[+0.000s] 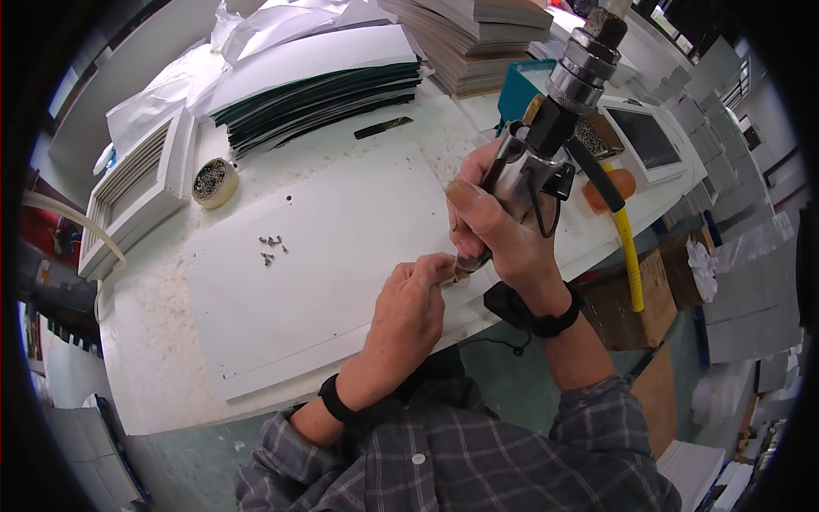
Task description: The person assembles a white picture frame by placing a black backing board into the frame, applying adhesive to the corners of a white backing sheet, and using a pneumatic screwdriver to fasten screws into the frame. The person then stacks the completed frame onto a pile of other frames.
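Observation:
My right hand (499, 226) grips a silver pneumatic screwdriver (546, 136), held upright with its tip down at the near right edge of a white flat panel (299, 264). A yellow air hose (630, 256) hangs from the tool. My left hand (409, 307) pinches something small right at the tool's tip (461, 271); what it holds is too small to tell. A few loose screws (271, 247) lie on the panel to the left of both hands.
A tape roll filled with screws (213, 182) sits at the panel's far left corner. White frames (136, 192) stand at the left. Stacked dark-edged sheets (324, 85) and brown boards (478, 43) lie at the back. Cardboard boxes (648, 299) stand below right.

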Motion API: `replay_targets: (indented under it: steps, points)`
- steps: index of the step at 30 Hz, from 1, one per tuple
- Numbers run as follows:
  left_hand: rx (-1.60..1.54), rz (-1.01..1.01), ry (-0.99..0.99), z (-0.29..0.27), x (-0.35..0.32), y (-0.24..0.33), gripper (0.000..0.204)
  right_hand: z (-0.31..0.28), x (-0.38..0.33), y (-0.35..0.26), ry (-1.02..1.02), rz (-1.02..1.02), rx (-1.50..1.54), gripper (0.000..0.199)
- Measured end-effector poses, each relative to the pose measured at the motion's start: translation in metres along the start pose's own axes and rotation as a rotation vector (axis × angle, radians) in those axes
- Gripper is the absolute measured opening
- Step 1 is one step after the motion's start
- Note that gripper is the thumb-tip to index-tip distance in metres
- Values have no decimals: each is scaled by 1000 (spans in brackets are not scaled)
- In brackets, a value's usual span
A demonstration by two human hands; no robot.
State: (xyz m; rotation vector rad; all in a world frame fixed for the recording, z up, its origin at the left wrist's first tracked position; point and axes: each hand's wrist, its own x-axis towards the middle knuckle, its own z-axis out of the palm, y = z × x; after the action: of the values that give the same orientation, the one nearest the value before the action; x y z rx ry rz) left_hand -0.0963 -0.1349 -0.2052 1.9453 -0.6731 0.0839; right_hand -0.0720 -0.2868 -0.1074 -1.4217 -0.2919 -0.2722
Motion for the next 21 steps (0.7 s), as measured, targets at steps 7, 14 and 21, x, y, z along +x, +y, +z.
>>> replay_targets:
  steps: [7,14,21]
  points:
    - [98,-69,-84,-76,-36,23,34,9,9,-28,71,-90,47,32]
    - [623,-150,73,-212,-35,-35,21,19,21,-37,141,-105,33,40]
    - [651,-116,-39,-220,-13,-63,15,30,27,-35,126,-63,108,39]
